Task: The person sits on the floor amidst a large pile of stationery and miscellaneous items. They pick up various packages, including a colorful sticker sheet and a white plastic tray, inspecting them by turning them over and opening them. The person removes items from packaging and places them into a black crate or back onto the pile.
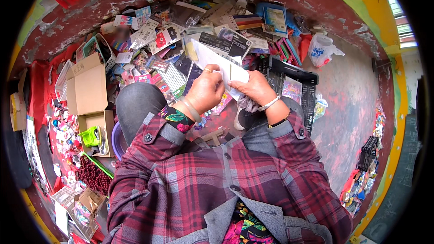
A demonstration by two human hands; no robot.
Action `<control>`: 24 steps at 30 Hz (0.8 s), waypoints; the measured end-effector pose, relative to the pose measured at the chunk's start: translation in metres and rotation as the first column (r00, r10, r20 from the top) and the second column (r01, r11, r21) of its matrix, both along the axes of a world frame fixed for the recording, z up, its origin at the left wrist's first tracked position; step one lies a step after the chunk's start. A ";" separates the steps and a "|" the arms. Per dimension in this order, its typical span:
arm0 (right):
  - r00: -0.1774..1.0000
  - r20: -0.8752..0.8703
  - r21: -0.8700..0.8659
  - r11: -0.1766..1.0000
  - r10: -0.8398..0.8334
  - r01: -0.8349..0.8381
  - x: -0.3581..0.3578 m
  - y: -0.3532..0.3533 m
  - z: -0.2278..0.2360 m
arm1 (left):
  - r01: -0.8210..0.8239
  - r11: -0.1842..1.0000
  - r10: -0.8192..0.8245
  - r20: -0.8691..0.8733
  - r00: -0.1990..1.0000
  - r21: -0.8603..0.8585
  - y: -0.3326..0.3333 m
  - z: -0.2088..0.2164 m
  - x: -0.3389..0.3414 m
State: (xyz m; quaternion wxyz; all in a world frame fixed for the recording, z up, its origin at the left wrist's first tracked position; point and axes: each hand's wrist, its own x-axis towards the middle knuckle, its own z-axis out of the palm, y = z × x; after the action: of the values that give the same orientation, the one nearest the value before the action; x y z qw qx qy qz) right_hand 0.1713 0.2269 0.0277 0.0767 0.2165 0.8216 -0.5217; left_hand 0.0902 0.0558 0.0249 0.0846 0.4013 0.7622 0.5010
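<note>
Between my hands, above the floor, is a flat white sheet point(208, 56), perhaps a card or package, with a yellowish patch at its far left end. My left hand point(204, 90) is closed, fingers curled against the sheet's near edge. On the right end my right hand point(257, 89) grips it, thumb lying on top. Some bunched greyish-purple cloth point(247, 104) shows under the right hand; whether that hand holds it too is unclear. Beyond the sheet lies a black card package point(241, 45) on a heap of packaged goods.
An open cardboard box point(96, 118) stands left, with a bright green item point(90, 136) in it. Beside my left knee is a purple basin point(117, 138). A black crate point(307, 77) stands right. A white plastic bag point(323, 49) sits near the wall.
</note>
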 end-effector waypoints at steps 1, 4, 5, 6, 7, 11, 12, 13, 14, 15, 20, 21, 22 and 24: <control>0.999 0.030 0.124 0.992 -0.029 0.025 0.000 -0.003 0.007 | 0.029 0.999 -0.030 -0.040 0.999 -0.023 -0.001 -0.003 0.000; 0.963 -0.224 0.172 0.966 -0.152 0.193 0.000 -0.014 0.006 | 0.058 0.997 -0.062 -0.102 0.993 -0.045 -0.001 -0.008 -0.002; 0.956 -0.255 0.160 0.969 -0.145 0.190 0.000 -0.016 0.008 | 0.053 0.998 -0.057 -0.102 0.993 -0.041 -0.001 -0.007 -0.002; 0.941 -0.322 0.241 0.953 -0.101 0.185 -0.001 -0.017 0.009 | 0.047 0.998 -0.051 -0.102 0.993 -0.037 -0.001 -0.007 -0.002; 0.922 -0.383 0.319 0.929 -0.053 0.186 -0.001 -0.018 0.010 | 0.046 0.998 -0.050 -0.099 0.994 -0.034 -0.001 -0.007 -0.002; 0.889 -0.457 0.379 0.898 -0.030 0.224 -0.002 -0.021 0.005 | 0.060 0.998 -0.061 -0.100 0.993 -0.011 -0.001 -0.006 -0.002; 0.882 -0.469 0.367 0.901 -0.037 0.233 -0.002 -0.021 0.004 | 0.068 0.998 -0.068 -0.104 0.992 -0.003 -0.001 -0.004 -0.001; 0.877 -0.479 0.356 0.904 -0.042 0.238 -0.002 -0.021 0.005 | 0.072 0.997 -0.072 -0.099 0.992 -0.005 -0.002 -0.003 -0.001; 0.871 -0.488 0.345 0.906 -0.047 0.243 -0.002 -0.023 0.008 | 0.075 0.997 -0.076 -0.094 0.993 -0.006 -0.002 -0.001 0.000; 0.866 -0.498 0.335 0.909 -0.053 0.248 -0.002 -0.023 0.009 | 0.079 0.997 -0.079 -0.088 0.993 -0.007 -0.002 0.000 0.001; 0.906 -0.423 0.404 0.891 -0.017 0.205 -0.001 -0.021 0.006 | 0.107 0.994 -0.106 -0.127 0.986 0.003 -0.003 -0.001 0.004; 0.915 -0.396 0.352 0.909 -0.072 0.224 -0.001 -0.023 0.007 | 0.110 0.994 -0.109 -0.131 0.985 0.000 -0.003 0.000 0.004; 0.914 -0.401 0.353 0.912 -0.057 0.211 -0.001 -0.022 0.006 | 0.122 0.992 -0.119 -0.130 0.984 0.013 -0.003 0.001 0.005; 0.912 -0.409 0.354 0.917 -0.027 0.186 0.000 -0.020 0.003 | 0.145 0.989 -0.139 -0.127 0.982 0.039 -0.002 0.002 0.006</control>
State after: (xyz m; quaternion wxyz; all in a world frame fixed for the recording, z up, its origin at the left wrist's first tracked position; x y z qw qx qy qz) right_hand 0.1709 0.2065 0.0302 -0.1641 0.1626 0.8929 -0.3864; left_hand 0.0964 0.0534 0.0270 0.0628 0.4871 0.7229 0.4860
